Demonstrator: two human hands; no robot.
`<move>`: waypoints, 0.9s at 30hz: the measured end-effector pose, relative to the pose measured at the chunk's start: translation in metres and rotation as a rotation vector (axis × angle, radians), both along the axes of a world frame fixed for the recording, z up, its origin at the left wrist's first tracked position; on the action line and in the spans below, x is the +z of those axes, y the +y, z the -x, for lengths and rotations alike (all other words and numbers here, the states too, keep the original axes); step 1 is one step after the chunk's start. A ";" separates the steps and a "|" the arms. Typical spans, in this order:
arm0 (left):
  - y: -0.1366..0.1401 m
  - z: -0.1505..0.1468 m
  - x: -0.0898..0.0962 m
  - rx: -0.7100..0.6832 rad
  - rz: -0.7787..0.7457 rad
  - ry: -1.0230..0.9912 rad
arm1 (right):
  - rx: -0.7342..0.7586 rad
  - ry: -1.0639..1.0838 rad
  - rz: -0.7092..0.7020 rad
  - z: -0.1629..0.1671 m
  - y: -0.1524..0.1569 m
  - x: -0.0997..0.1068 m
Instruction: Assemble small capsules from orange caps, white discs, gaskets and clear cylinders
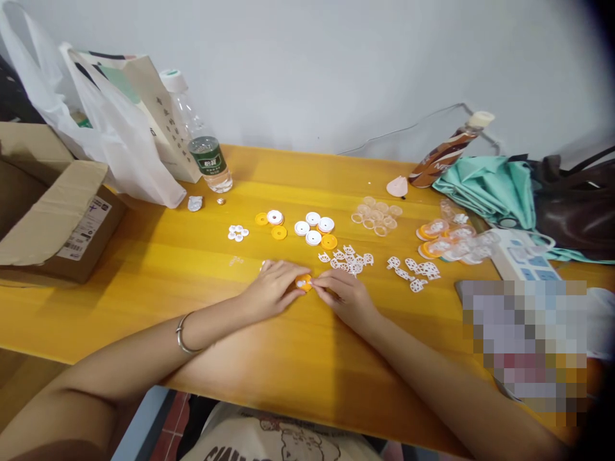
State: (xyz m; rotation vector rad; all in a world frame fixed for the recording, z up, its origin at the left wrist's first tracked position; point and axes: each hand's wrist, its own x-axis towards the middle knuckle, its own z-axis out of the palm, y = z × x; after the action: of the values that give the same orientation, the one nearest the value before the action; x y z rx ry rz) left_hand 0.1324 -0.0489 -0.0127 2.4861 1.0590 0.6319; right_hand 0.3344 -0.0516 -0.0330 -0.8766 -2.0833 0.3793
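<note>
Between my two hands is a small round orange plastic part (306, 287) with something white inside it. My left hand (273, 288) grips its left side between thumb and fingers. The fingertips of my right hand (346, 296) are pinched together at its right edge; whatever they hold is too small to make out. Beyond my hands lie white and orange discs (313, 237), some stacked. White spoked plastic pieces (353, 261) lie in a loose pile past my right hand. Small white caps (238, 232) form a cluster farther left, with tiny clear bits (236, 260) nearer me.
Clear round covers (377, 216) and filled orange-and-clear cases (439, 238) sit to the right. More white pieces (414, 272) lie nearby. A cardboard box (57, 211), plastic bag (120, 141) and water bottle (206, 150) stand left. A brown drink bottle (444, 153) and green cloth (490, 186) are back right.
</note>
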 end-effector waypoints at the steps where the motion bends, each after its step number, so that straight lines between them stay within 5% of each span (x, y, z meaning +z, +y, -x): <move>1: 0.000 0.001 -0.001 -0.021 0.023 -0.019 | -0.001 -0.023 -0.027 0.000 0.000 -0.001; 12: 0.006 0.005 -0.004 -0.106 0.035 -0.055 | 0.076 -0.271 -0.144 -0.009 -0.004 0.010; 27: 0.008 0.008 0.000 -0.138 0.036 -0.076 | 0.054 -0.248 -0.149 -0.003 -0.005 0.004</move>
State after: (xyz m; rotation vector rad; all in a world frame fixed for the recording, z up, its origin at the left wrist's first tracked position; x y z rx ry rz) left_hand 0.1243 -0.0412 -0.0124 2.4581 0.8555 0.6544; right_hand 0.3376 -0.0570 -0.0292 -0.8130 -2.3334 0.1461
